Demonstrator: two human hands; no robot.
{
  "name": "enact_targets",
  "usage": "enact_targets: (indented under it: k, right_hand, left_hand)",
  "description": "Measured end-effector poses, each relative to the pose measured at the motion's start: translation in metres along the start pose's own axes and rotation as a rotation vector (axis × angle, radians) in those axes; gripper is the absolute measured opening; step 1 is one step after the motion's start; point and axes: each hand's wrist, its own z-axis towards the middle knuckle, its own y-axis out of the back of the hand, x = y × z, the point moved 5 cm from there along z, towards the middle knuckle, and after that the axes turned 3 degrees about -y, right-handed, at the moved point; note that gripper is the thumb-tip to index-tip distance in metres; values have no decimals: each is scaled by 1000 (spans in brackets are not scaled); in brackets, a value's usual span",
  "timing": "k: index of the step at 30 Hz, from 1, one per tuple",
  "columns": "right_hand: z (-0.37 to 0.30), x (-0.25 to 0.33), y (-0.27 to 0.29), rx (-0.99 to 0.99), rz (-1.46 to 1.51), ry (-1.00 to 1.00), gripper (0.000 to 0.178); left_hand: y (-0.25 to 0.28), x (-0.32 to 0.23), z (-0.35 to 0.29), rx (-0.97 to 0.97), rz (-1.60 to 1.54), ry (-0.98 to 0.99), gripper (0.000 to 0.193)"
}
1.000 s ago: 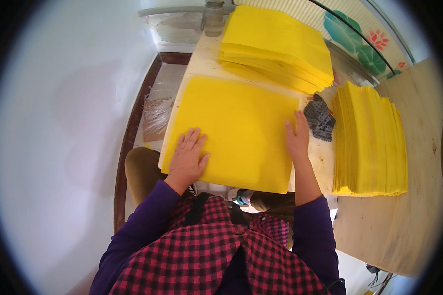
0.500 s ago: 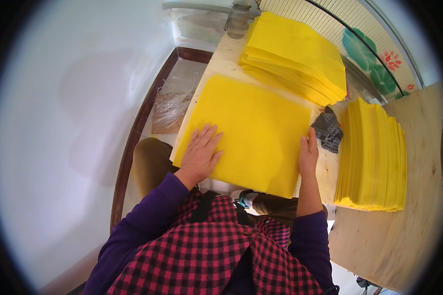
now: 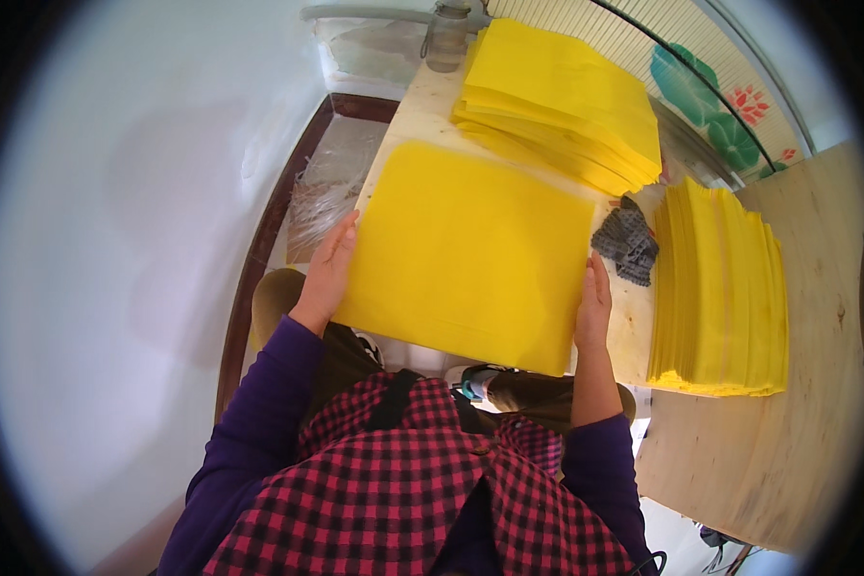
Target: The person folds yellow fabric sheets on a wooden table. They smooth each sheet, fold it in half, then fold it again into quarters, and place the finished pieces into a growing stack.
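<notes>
A square yellow fabric-like sheet (image 3: 470,254) lies flat near me on the wooden table, its near edge reaching over the table's front; how many layers are under it I cannot tell. Against its left edge rests my left hand (image 3: 328,271), with straight fingers pointing away from me. My right hand (image 3: 594,302) lies along the right edge in the same way, fingers stretched out and together. Neither hand is closed around anything. Just beyond my right fingertips is a crumpled dark grey cloth (image 3: 628,243).
Behind the sheet sits a fanned yellow stack (image 3: 562,96). Another thick yellow stack (image 3: 720,293) stands to the right on the wooden table (image 3: 806,422). At the back is a clear bottle (image 3: 446,38). Clear plastic wrapping (image 3: 328,197) lies left of the table, beside the white wall (image 3: 134,240).
My left hand has slid off the top of the yellow sheet to its left edge. My right hand stays at the right edge. The view has shifted slightly.
</notes>
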Motion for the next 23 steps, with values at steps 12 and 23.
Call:
enact_targets:
  k: [12, 23]
  right_hand:
    - [-8, 11, 6, -35, 45, 13, 50]
    - [-53, -4, 39, -53, -299, 59, 49]
  left_hand:
    - [-3, 9, -2, 43, -325, 149, 53]
    - [-2, -18, -26, 157, 370, -294, 45]
